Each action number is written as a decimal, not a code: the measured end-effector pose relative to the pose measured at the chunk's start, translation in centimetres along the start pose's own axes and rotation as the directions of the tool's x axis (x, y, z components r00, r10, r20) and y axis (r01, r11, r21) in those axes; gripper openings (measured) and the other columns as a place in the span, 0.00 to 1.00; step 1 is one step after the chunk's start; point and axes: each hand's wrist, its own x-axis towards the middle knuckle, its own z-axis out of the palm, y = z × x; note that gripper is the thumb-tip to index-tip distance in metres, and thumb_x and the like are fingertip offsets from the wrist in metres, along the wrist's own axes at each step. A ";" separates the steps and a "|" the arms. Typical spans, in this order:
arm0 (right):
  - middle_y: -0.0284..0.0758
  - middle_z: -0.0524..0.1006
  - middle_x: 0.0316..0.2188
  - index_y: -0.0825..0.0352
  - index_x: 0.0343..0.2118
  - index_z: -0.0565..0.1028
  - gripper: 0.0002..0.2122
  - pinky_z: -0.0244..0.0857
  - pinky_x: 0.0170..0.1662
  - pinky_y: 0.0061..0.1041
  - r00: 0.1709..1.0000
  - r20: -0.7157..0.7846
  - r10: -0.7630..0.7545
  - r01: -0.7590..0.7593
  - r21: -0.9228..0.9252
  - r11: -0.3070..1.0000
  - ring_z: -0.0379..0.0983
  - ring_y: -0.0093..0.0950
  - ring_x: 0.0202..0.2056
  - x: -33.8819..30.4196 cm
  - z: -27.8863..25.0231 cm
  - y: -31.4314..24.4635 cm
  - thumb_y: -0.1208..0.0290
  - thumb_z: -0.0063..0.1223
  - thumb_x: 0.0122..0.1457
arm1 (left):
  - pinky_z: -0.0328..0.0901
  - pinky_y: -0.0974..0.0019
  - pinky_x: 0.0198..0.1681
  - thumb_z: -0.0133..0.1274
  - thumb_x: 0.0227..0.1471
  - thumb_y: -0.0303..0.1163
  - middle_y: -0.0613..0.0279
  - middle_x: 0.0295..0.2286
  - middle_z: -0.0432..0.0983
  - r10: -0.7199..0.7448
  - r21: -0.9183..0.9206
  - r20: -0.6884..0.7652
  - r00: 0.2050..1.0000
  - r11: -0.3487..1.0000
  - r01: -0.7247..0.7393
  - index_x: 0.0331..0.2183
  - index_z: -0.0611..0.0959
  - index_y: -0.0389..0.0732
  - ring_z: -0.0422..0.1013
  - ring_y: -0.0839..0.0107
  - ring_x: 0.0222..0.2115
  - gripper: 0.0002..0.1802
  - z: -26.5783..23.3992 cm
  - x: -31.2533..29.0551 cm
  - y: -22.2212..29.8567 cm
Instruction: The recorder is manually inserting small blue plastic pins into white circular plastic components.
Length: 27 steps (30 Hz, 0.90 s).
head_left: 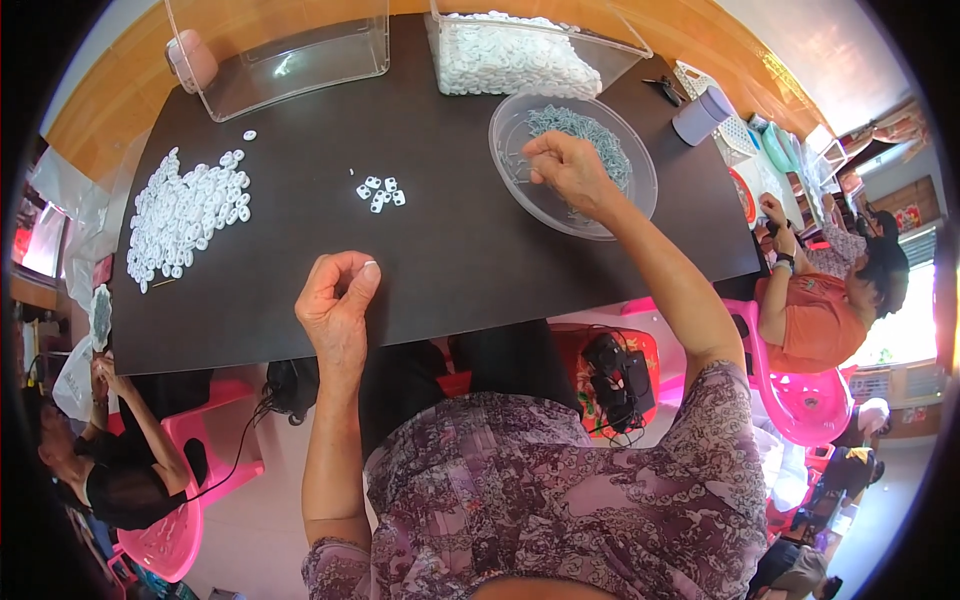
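My left hand is closed in a pinch above the table's near edge. A small white piece shows as a sliver at the thumb tip; the fingers hide the rest. My right hand reaches over a round clear plastic bowl of thin grey metal nails or screws. Its fingers are curled together, and what they hold, if anything, cannot be made out. Between the hands and farther back lie several small white plastic pieces with dark holes. A big heap of white oval pieces spreads over the table's left side.
On the dark table, a clear bin stands at the back left. Another bin holds heaped white pieces. A lilac cup and dark pliers-like tool are at right. People sit at left and right.
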 end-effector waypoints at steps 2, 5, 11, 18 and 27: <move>0.30 0.72 0.19 0.72 0.35 0.72 0.09 0.59 0.26 0.16 1.000 -0.022 -0.009 0.009 -0.005 1.000 0.65 0.16 0.21 0.0 0.0 0.0 0.77 0.47 0.51 | 0.57 0.81 0.30 0.57 0.46 0.25 0.74 0.23 0.68 0.045 0.027 0.021 0.999 0.999 -0.046 0.27 0.79 0.36 0.61 0.85 0.25 0.04 -0.2 0.1 -0.4; 0.30 0.72 0.20 0.72 0.34 0.73 0.09 0.59 0.27 0.16 0.993 -0.052 -0.102 0.097 -0.094 0.991 0.65 0.16 0.22 0.0 -0.1 0.1 0.78 0.49 0.50 | 0.56 0.81 0.30 0.57 0.46 0.25 0.75 0.22 0.68 0.049 0.026 0.015 0.999 0.998 -0.050 0.26 0.79 0.36 0.61 0.85 0.25 0.04 -0.2 0.0 -0.1; 0.28 0.73 0.23 0.72 0.34 0.74 0.10 0.61 0.31 0.15 0.981 -0.049 -0.186 0.185 -0.025 0.982 0.66 0.14 0.26 -2.3 1.3 -5.0 0.81 0.53 0.46 | 0.59 0.78 0.28 0.56 0.45 0.21 0.68 0.22 0.70 -0.199 -0.299 -0.032 0.980 0.937 0.180 0.27 0.79 0.33 0.64 0.81 0.23 0.03 -0.5 0.3 0.5; 0.28 0.73 0.26 0.69 0.36 0.74 0.11 0.61 0.31 0.16 0.960 0.102 -0.261 0.225 0.278 0.934 0.66 0.15 0.27 -5.0 8.7 -10.7 0.82 0.55 0.47 | 0.60 0.79 0.24 0.55 0.46 0.22 0.66 0.23 0.73 -0.251 -0.450 0.031 0.968 0.861 0.237 0.30 0.79 0.34 0.65 0.81 0.21 0.05 -0.2 -1.6 1.9; 0.31 0.71 0.25 0.69 0.35 0.74 0.12 0.61 0.29 0.18 0.878 0.156 -0.452 0.434 0.136 0.890 0.66 0.19 0.25 -5.0 11.5 -12.6 0.82 0.55 0.45 | 0.61 0.79 0.25 0.53 0.49 0.24 0.63 0.24 0.74 -0.254 -0.473 0.029 0.967 0.849 0.237 0.32 0.78 0.33 0.66 0.79 0.22 0.06 -1.0 -2.8 2.7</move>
